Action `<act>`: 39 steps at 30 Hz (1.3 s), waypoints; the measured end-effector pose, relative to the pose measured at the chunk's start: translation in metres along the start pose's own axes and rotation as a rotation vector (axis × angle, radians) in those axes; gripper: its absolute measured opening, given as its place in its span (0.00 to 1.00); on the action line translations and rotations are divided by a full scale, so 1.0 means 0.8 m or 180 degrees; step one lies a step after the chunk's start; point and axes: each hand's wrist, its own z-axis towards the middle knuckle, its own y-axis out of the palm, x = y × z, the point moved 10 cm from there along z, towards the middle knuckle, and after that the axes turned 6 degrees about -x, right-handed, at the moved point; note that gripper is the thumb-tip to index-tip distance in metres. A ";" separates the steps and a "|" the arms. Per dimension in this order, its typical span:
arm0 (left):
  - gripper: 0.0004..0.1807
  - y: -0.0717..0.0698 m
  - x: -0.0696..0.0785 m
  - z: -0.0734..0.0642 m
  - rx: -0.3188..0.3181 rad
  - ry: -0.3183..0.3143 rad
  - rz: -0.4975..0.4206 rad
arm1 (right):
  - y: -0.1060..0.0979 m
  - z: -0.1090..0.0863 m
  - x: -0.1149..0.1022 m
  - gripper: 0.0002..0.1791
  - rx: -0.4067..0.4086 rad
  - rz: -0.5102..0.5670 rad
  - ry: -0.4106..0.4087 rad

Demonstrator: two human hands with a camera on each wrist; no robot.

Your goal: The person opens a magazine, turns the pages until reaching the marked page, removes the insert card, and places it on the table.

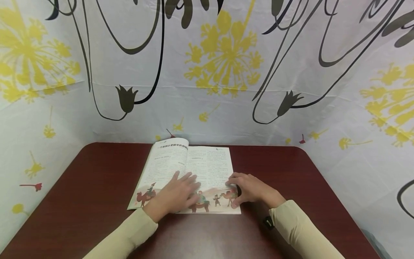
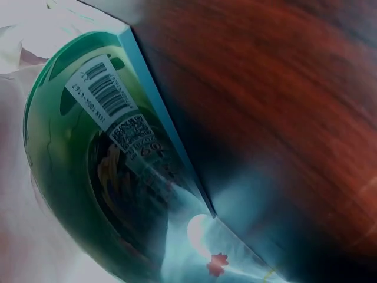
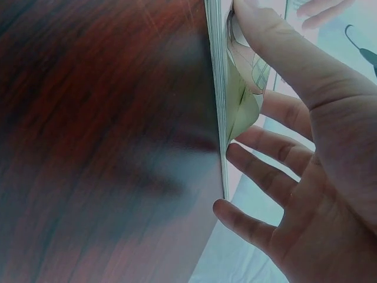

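An open magazine (image 1: 213, 165) with printed text and camel drawings lies on the table in the head view. My left hand (image 1: 179, 194) rests across its lower middle, fingers spread over the pages. At the right edge, the thumb and fingers of my right hand (image 1: 253, 189) are bent around the page margin. The right wrist view shows a bowed page (image 3: 242, 103) between the thumb and fingers of that hand (image 3: 318, 177). In the left wrist view, the green back cover (image 2: 65, 159) curves up off the table, its barcode label (image 2: 103, 91) showing; the left hand is hidden there.
The dark red-brown table (image 1: 97, 180) extends around the magazine. Behind it hangs a pale cloth (image 1: 207, 118) with yellow and grey plant prints, also lining both sides. A small black device (image 1: 268, 223) sits by the right cuff.
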 end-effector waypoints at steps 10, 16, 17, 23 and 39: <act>0.31 0.005 0.016 0.002 -0.0045 0.0206 0.0178 | -0.002 0.001 0.000 0.35 0.0066 0.0003 -0.0051; 0.35 0.009 0.021 0.005 -0.0161 0.0238 0.0206 | -0.004 0.002 0.000 0.33 0.0103 0.0038 -0.0057; 0.35 0.010 0.021 0.005 -0.0178 0.0241 0.0213 | -0.004 0.002 0.000 0.33 0.0111 0.0049 -0.0058; 0.34 0.012 0.024 0.006 -0.0240 0.0248 0.0346 | -0.006 0.002 0.000 0.34 0.0145 0.0080 -0.0045; 0.26 0.007 0.022 0.003 -0.0190 0.0295 0.0326 | -0.004 -0.004 0.010 0.39 -0.0033 0.0305 0.0041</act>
